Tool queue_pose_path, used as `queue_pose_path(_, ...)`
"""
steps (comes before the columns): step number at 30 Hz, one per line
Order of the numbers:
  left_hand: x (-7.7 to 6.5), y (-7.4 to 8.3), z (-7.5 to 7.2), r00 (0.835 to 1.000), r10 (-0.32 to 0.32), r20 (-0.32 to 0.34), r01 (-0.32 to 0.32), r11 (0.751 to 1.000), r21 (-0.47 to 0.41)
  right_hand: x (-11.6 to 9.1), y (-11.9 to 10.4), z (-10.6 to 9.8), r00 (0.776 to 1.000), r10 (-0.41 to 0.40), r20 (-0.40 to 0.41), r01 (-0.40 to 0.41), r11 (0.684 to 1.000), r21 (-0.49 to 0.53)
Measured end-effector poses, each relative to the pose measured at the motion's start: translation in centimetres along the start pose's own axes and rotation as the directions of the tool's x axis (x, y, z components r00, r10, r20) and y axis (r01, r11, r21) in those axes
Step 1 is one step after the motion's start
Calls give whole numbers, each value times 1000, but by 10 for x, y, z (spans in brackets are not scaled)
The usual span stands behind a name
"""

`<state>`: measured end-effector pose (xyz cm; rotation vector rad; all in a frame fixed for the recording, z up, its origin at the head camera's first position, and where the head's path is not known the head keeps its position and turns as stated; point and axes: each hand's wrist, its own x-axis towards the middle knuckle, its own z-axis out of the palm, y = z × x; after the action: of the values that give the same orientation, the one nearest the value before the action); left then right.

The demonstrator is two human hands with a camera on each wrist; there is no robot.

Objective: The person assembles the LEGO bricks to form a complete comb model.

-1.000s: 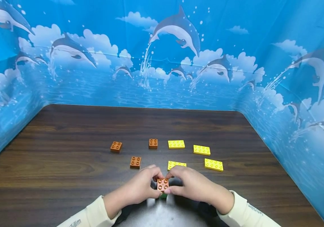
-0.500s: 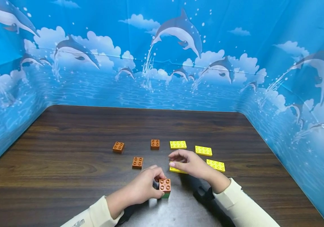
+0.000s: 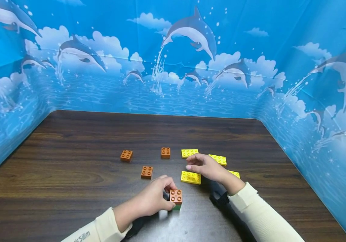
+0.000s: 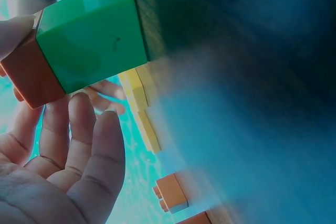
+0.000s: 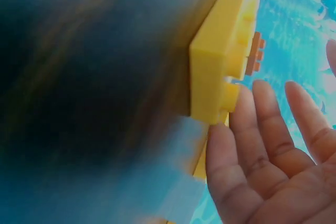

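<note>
My left hand pinches a small stack near the table's front: a brown 2x2 toy brick on top of a green block. In the left wrist view the thumb lies on the brown brick, and other fingers curve below. My right hand hovers with loosely bent fingers, holding nothing. It is just beyond the nearest yellow 2x4 brick and in front of the far yellow brick. In the right wrist view its fingers are close to a yellow brick; whether they touch cannot be told.
Two more yellow bricks, right and nearer right, are partly covered by the right hand and wrist. Brown 2x2 bricks lie left, middle and front on the dark wooden table. A dolphin-print curtain surrounds it.
My right hand has let go of the brick stack and moved forward and right, over the nearest yellow brick and then past it. My left hand keeps its grip on the stack.
</note>
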<state>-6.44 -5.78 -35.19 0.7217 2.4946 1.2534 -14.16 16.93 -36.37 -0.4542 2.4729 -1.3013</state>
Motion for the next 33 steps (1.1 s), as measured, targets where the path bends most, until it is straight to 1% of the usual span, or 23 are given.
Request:
queue_pose_path(8,0,0,0,1000,-6,8,6,1000,-3,3,5,1,999,51,14,-49,993,-108)
queue_pose_path(12,0,-1,0,1000,-2,2,2,1000,5,0,4,0,998,52,25,-47,985,-164)
queue_pose_path(18,0,-1,-1,1000,-23,13,23,1000,1,-5,2,2,996,71,50,-57,971,-233)
queue_pose_path(26,0,-1,-1,999,-28,24,28,1000,-3,-8,-2,5,997,65,47,-45,938,-343)
queue_pose_path(33,-1,-1,0,1000,-15,21,15,1000,-15,-11,-5,8,998,53,35,-34,914,-403)
